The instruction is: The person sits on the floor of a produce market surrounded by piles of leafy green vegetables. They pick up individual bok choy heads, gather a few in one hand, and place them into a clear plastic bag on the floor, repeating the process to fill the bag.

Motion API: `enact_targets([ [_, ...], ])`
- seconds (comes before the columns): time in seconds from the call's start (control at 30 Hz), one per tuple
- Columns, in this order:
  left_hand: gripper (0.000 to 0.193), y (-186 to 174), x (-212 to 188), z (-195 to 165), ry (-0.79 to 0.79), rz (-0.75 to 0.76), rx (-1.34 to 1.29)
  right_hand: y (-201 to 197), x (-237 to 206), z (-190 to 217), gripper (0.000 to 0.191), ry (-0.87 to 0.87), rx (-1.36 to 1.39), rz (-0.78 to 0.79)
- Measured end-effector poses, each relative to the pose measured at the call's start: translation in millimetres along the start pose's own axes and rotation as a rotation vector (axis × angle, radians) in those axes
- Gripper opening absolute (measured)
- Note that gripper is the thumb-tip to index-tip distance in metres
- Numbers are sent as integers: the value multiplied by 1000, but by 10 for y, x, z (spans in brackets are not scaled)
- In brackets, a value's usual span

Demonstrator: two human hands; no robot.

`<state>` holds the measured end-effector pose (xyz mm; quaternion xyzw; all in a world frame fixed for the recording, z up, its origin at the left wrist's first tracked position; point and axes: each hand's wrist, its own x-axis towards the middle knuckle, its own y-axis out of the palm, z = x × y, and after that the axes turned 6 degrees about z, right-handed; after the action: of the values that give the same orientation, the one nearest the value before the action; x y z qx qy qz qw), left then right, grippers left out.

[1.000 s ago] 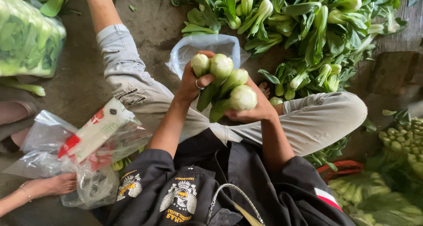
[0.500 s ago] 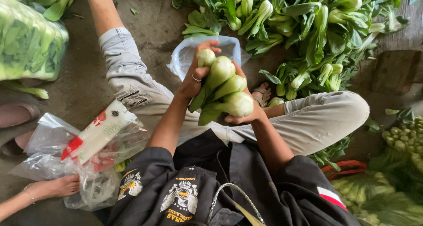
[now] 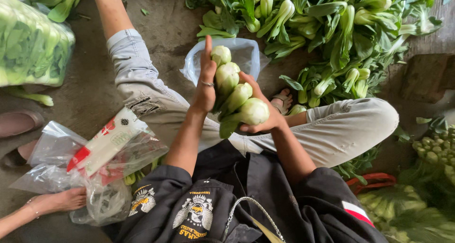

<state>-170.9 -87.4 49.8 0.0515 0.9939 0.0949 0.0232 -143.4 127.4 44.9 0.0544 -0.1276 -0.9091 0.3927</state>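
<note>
Several pale green bok choy heads (image 3: 236, 95) lie stacked between my two hands, stems pointing up toward the camera. My left hand (image 3: 205, 84), with a ring on one finger, presses flat against the left side of the bundle with its fingers stretched upward. My right hand (image 3: 263, 111) cups the bundle from the right and below. Just beyond the bundle an open clear plastic bag (image 3: 247, 53) sits on the ground. I sit on the ground in light grey trousers and a black jacket.
A big heap of loose bok choy (image 3: 332, 30) fills the far right. A filled bag of greens (image 3: 28, 44) lies far left. Clear plastic bags with a red-and-white pack (image 3: 102, 146) rest by my left knee; another person's hand (image 3: 59, 200) touches them.
The bundle has turned more upright and closer together. My left hand has flattened against its side with fingers now straight up; my right hand still supports it from below.
</note>
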Motion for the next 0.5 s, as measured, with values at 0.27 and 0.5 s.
enact_targets([
  [0.27,112,295,-250,-168,0,25,383,195,122,-70,146,-137,152,-178],
  [0.5,166,244,-356,-172,-6,238,60,251,166,58,167,-153,317,-74],
])
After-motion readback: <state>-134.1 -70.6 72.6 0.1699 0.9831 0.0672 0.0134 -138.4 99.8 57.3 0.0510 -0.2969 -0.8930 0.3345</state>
